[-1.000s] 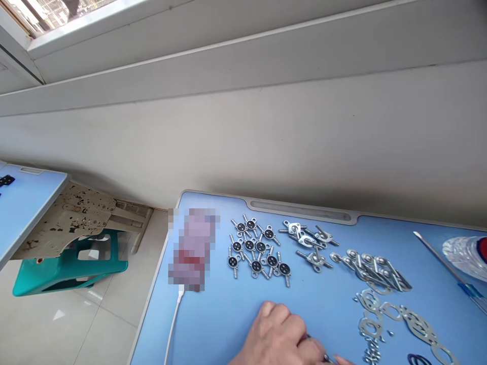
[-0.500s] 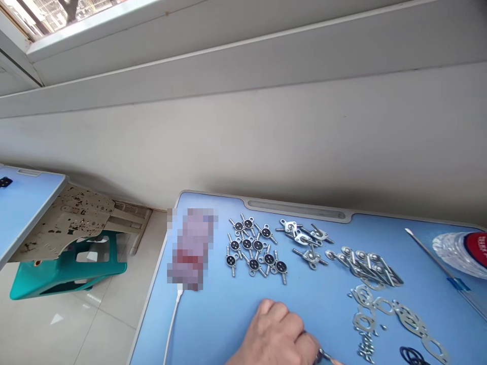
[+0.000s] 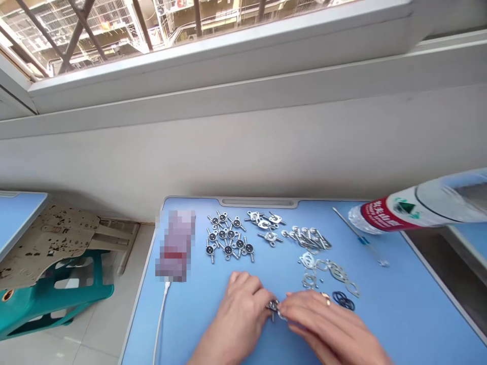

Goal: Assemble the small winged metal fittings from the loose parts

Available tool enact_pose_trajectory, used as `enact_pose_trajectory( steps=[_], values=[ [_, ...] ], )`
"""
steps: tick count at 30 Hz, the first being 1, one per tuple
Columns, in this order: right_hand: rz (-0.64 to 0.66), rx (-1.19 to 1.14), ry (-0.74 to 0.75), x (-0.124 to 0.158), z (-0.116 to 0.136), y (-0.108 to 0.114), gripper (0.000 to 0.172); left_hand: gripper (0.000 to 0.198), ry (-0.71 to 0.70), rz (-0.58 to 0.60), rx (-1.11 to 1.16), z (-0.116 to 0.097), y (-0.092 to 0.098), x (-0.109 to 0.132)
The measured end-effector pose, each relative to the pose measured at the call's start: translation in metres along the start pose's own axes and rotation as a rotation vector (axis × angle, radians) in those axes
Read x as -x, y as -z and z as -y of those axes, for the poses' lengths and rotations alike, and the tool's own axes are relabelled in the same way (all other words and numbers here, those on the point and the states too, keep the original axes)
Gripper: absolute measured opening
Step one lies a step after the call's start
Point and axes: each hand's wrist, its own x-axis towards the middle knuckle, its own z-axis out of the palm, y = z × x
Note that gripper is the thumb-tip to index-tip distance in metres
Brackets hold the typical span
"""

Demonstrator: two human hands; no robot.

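My left hand [image 3: 239, 309] is closed, its thumb and forefinger gripping a small silver metal fitting [image 3: 273, 305] with a thin stub pointing down. From the right, my right hand [image 3: 331, 324], with a gold ring on one finger, pinches the other end of the fitting; the fingertips partly hide it. Beyond my hands lie several metal fittings with round black centres [image 3: 228, 249]. Silver fittings with oval plates [image 3: 271, 236] are to their right, beside a pile of slim metal pieces with round heads [image 3: 310, 237]. Flat metal rings and plates [image 3: 337, 271] and black rubber rings [image 3: 343, 300] lie nearer my right hand.
A pixelated phone-like object [image 3: 177, 248] with a white cable [image 3: 162, 314] lies at the table's left. A screwdriver [image 3: 359, 234] and a clear bottle with a red label [image 3: 395, 210] are at the right. A green stool [image 3: 87, 284] stands off to the left.
The view has lifted and shifted right, showing more window and the whole bottle. My right hand now shows, fingers on the fitting; both hands sit higher in the picture.
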Motion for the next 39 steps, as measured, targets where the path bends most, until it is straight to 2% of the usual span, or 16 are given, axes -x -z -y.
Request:
enact_pose_trajectory(
  steps=[6,10,17,28,30,32,35,37,39],
  values=[
    [-0.059,0.015,-0.075,0.009,0.003,-0.01,0.021,0.015,-0.056,-0.066,0.034,0.003,-0.002,-0.002],
    [-0.088,0.036,-0.07,0.014,-0.001,-0.014,0.017,0.014,-0.075,-0.09,0.067,0.004,-0.001,-0.003],
    [-0.04,-0.001,-0.033,0.014,0.003,-0.015,0.02,0.012,-0.102,-0.103,0.035,0.006,0.0,-0.003],
    [-0.127,0.058,-0.034,0.013,0.004,-0.02,0.025,0.015,-0.142,-0.158,-0.017,0.011,-0.007,-0.003],
    [-0.148,-0.04,-0.092,0.012,0.004,-0.016,0.022,0.013,-0.129,-0.157,-0.015,0.01,-0.005,-0.004],
    [-0.199,-0.238,-0.239,0.011,0.006,-0.009,0.017,0.01,-0.12,-0.145,-0.004,0.01,-0.003,-0.005],
    [-0.25,-0.789,-0.536,0.011,0.014,0.001,0.02,0.011,-0.132,-0.099,0.024,0.01,0.0,-0.006],
    [-0.188,-1.194,-0.596,0.013,0.022,0.005,0.029,0.012,-0.148,-0.087,0.028,0.012,0.0,-0.007],
    [-0.126,-1.483,-0.589,0.015,0.032,0.008,0.035,0.012,-0.159,-0.092,0.023,0.015,0.0,-0.009]
  ],
)
